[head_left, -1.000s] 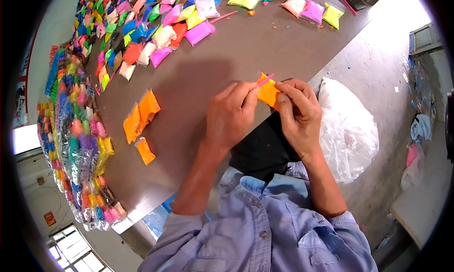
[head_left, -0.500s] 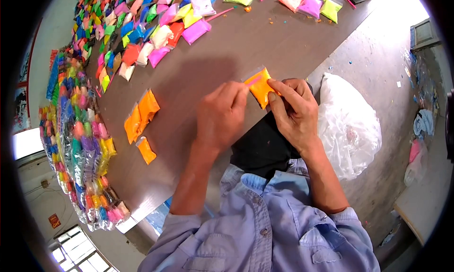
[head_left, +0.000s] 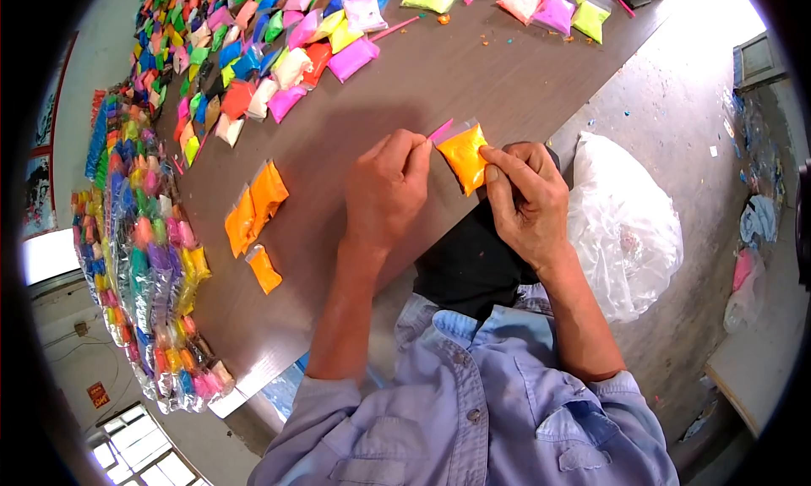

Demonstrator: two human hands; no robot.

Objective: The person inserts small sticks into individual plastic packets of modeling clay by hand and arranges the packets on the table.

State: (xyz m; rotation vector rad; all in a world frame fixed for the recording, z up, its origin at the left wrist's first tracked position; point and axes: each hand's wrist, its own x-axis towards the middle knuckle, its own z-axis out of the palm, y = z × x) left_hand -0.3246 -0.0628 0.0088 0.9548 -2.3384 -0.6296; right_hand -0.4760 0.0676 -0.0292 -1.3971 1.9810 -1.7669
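Between thumb and fingers my right hand [head_left: 528,199] pinches the lower right edge of an orange packet [head_left: 465,158], which has a clear strip along its top. My left hand [head_left: 387,186] is closed just left of the packet, with a thin pink stick [head_left: 440,130] poking out from its fingertips near the packet's top left corner. Left of my hands, two orange packets [head_left: 257,205] lie together on the brown table [head_left: 338,161], and a smaller orange packet [head_left: 263,269] lies just below them.
Many coloured packets [head_left: 253,63] cover the table's far left part. Long clear bags of coloured pieces [head_left: 152,258] hang over its left edge. Pink, magenta and yellow-green packets [head_left: 554,13] lie at the far right. A white plastic bag [head_left: 621,232] is right of my right hand.
My left hand has moved left, away from the packet, with the pink stick. The stick lay across the packet before and now sticks out beside its top left corner. My right hand keeps its pinch.
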